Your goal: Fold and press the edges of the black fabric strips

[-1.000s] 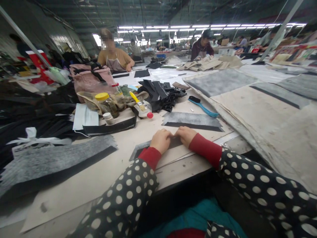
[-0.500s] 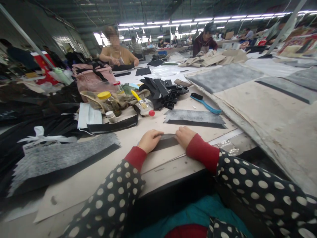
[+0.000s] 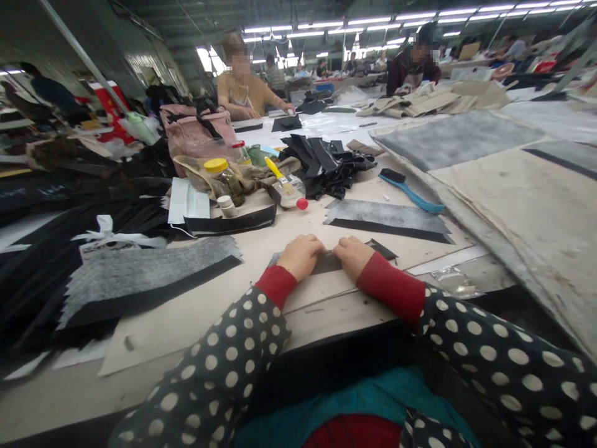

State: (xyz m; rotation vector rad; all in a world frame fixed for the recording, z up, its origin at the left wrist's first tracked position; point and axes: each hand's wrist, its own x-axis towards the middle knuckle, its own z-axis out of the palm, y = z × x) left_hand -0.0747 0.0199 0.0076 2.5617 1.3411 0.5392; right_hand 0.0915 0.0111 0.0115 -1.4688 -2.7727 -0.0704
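My left hand (image 3: 301, 255) and my right hand (image 3: 353, 256) rest close together on a narrow dark strip of fabric (image 3: 380, 249) lying on the worktable (image 3: 196, 311). Both hands have their fingers curled down and pressed onto the strip. The strip's right end pokes out past my right hand. Just beyond it lies a longer grey piece with a black edge (image 3: 387, 219). Another grey and black piece (image 3: 140, 280) lies to my left.
A glue bottle with a yellow brush (image 3: 286, 190), a yellow-capped jar (image 3: 222, 179), a blue brush (image 3: 410, 193), a heap of black strips (image 3: 329, 165) and a pink bag (image 3: 196, 130) sit farther back. Large boards (image 3: 522, 199) cover the right. Other people work at the far end.
My hands have drawn closer together on the strip again, and the strip's right end now shows past my right hand. The view has shifted left.
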